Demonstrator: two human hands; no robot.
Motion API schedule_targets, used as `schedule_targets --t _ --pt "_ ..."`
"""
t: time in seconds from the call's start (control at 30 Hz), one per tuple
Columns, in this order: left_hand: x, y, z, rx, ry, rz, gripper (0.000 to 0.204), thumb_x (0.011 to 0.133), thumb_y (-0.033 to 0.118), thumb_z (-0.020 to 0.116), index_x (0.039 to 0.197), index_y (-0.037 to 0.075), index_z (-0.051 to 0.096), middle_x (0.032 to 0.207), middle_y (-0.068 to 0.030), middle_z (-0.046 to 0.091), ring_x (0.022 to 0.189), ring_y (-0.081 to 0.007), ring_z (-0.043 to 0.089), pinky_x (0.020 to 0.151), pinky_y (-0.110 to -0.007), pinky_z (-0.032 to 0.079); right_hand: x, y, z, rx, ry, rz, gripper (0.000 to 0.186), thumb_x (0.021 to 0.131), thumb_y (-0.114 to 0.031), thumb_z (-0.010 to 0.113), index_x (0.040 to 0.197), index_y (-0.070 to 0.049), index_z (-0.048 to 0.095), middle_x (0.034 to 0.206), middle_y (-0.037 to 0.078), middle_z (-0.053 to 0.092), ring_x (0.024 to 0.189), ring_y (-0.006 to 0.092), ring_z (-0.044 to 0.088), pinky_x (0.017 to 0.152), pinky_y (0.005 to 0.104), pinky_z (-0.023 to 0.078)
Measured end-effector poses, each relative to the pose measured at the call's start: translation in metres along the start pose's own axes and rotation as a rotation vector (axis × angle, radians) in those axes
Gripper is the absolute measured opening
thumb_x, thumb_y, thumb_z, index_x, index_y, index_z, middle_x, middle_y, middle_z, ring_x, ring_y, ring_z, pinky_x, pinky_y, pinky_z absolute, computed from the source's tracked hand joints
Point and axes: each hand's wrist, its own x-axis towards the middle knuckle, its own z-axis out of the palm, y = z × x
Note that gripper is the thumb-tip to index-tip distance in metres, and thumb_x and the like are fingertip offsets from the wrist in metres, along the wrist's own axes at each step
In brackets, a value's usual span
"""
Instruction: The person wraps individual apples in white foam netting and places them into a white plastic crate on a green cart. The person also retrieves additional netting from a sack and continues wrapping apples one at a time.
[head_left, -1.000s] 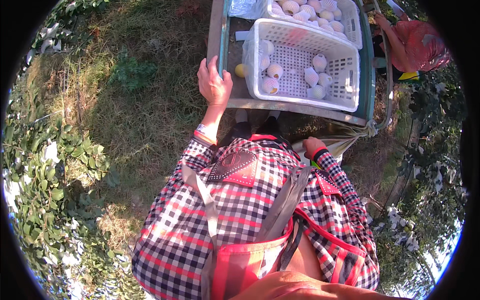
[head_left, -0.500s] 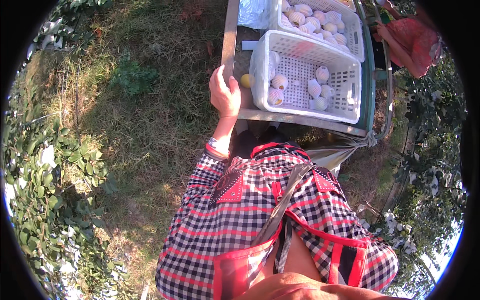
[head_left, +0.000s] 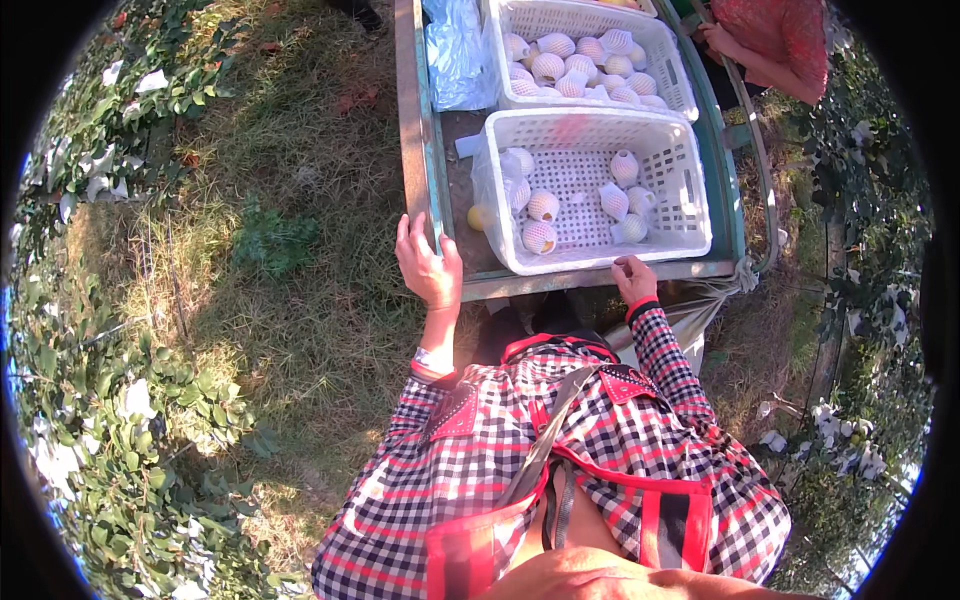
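My left hand (head_left: 432,262) rests on the left rail (head_left: 414,150) of a green metal cart, fingers apart. My right hand (head_left: 632,278) is at the cart's front rail (head_left: 590,279), just below the nearer crate, its fingers curled; what they hold, if anything, is unclear. That white perforated plastic crate (head_left: 700,235) has several round fruits in pale foam nets (head_left: 541,206) along its sides. A loose yellow fruit (head_left: 478,217) lies left of it on the cart bed. Behind stands a second crate (head_left: 680,95) full of netted fruits, beside light blue plastic sheeting (head_left: 458,60).
A person in red (head_left: 765,40) stands at the cart's right, a hand near the bent metal tubing (head_left: 757,160). A dark leg or shoe shows at the top left. Grass surrounds the cart, with leafy branches on both sides and pale fabric (head_left: 700,300) tied at its front right corner.
My right hand has risen into view at the front rail from below. The cart and crates sit lower in the picture than half a second ago, with more of the rear crate showing.
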Motion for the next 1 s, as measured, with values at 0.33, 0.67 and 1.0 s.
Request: schedule_targets --t 0.33,0.67,1.0 --pt "0.007 -0.005 -0.01 -0.083 -0.057 0.181 0.045 0.08 0.008 0.061 0.124 0.002 0.055 0.133 -0.0199 0.05 0.121 -0.0378 0.049 0.103 -0.048 0.039 -0.143 0.116 -0.055 -0.526 -0.672 0.537 0.039 0.079 -0.043 0.066 0.088 -0.006 0.072 0.091 0.018 0.07 0.09 0.0321 0.068 0.084 0.0408 0.053" --pt "-0.006 0.078 0.018 -0.494 -0.586 0.328 0.035 0.084 -0.002 0.056 0.119 0.0 0.061 0.118 -0.0134 0.063 0.106 -0.0292 0.06 0.09 -0.037 0.048 -0.176 0.177 -0.062 0.234 -0.06 1.128 0.031 0.085 -0.031 0.066 0.097 -0.002 0.066 0.092 0.01 0.069 0.075 0.0216 0.069 0.057 0.0349 0.054" --pt "-0.084 0.114 0.01 -0.459 -1.012 0.393 0.021 0.085 -0.005 0.057 0.102 0.001 0.066 0.094 -0.0123 0.069 0.089 -0.0252 0.066 0.081 -0.033 0.052 -0.08 0.303 -0.113 -0.177 0.247 1.022 0.041 0.076 -0.038 0.075 0.104 -0.009 0.071 0.107 0.011 0.07 0.101 0.0239 0.065 0.087 0.0371 0.051"
